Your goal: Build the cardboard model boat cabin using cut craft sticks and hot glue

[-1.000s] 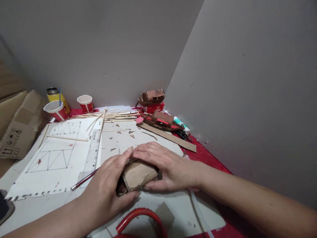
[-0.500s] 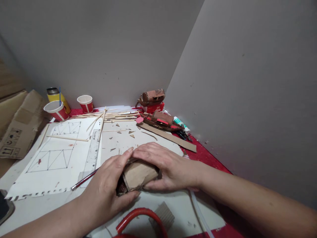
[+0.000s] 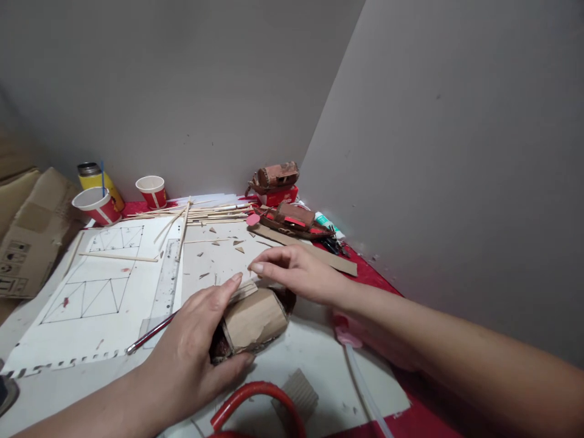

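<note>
work surface: a red table set into a corner of two plain grey walls, which fill the upper half of the frame. most of the tabletop is covered by white paper sheets; the sheet at centre left carries pencilled truss diagrams. a clear ruler lies along the sheet edge, with a thin brush just below it. a bundle of thin wooden sticks lies across the far edge, with small cardboard offcuts scattered in front of it. a long cardboard strip lies right of centre. brown cardboard models stand in the corner.

containers: two red-and-white paper cups stand at upper left; contents cannot be seen. behind them stands a yellow bottle. a flattened cardboard box leans at the left edge.

hands: the left hand is wrapped around the near end of a folded cardboard piece at lower centre, thumb under, fingers over the top. the right hand hovers just above its far end, fingers extended and loosely together, holding nothing. a red hose curves at the bottom edge.
</note>
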Tool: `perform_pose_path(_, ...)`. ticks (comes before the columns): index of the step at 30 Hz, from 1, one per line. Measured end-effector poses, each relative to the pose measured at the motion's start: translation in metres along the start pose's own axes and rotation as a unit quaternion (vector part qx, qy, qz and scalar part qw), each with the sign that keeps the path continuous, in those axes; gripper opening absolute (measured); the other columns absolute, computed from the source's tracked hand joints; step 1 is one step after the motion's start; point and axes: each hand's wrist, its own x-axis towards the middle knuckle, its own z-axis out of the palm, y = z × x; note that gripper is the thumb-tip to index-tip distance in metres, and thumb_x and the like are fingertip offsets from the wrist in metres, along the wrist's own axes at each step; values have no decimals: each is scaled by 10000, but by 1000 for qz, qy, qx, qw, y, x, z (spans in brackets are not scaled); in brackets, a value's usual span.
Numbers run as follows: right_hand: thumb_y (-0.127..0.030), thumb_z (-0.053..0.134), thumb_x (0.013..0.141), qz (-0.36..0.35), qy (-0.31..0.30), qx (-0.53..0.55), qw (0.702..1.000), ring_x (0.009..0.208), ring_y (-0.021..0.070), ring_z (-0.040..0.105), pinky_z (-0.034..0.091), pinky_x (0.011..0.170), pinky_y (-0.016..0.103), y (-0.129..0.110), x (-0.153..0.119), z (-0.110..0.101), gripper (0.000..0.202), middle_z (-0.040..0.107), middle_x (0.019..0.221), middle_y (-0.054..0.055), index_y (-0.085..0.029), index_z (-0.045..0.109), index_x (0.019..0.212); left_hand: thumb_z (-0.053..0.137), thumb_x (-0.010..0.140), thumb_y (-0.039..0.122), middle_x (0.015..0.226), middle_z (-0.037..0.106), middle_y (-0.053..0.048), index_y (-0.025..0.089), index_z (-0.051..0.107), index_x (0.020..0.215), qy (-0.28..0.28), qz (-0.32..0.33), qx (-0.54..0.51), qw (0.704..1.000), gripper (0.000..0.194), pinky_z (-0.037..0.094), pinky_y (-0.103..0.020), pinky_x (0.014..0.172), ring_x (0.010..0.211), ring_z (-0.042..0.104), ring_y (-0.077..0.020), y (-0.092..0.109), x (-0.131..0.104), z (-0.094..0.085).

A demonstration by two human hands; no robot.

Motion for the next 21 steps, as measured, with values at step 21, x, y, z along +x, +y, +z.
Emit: perform_pose_path(21, -364, 716, 665, 45, -42, 89, 994, 574, 96, 448, 371, 559, 225, 14, 12, 5, 221, 541, 603, -56, -177, 599, 663, 665, 815, 230, 1362, 566, -163, 220, 220, 1501, 3, 42, 41, 998, 817, 489, -468, 1000, 1222, 557, -307, 12, 18, 7)
